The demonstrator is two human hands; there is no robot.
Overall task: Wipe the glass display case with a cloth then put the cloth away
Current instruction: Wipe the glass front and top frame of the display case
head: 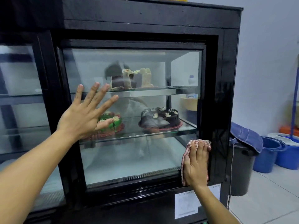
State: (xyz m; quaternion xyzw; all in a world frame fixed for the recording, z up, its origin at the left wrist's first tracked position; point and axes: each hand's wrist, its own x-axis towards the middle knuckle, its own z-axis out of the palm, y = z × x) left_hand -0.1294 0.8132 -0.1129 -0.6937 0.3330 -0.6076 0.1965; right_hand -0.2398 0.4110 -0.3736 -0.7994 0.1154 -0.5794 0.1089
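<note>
A black-framed glass display case [218,97] fills the view, with cakes on its glass shelves behind the front pane [132,159]. My left hand [84,115] lies flat on the left part of the pane, fingers spread and straight. My right hand [196,165] presses a red-and-white checked cloth [184,157] flat against the pane's lower right corner, next to the black frame. The cloth shows around the fingertips and along the hand's left side; the rest is hidden under the palm.
A second glass case [21,97] adjoins on the left. To the right stand a dark bin [241,172] draped with blue denim [246,138], blue buckets [267,156] and a mop handle [294,101] by the wall. A white label [186,206] sits below the pane.
</note>
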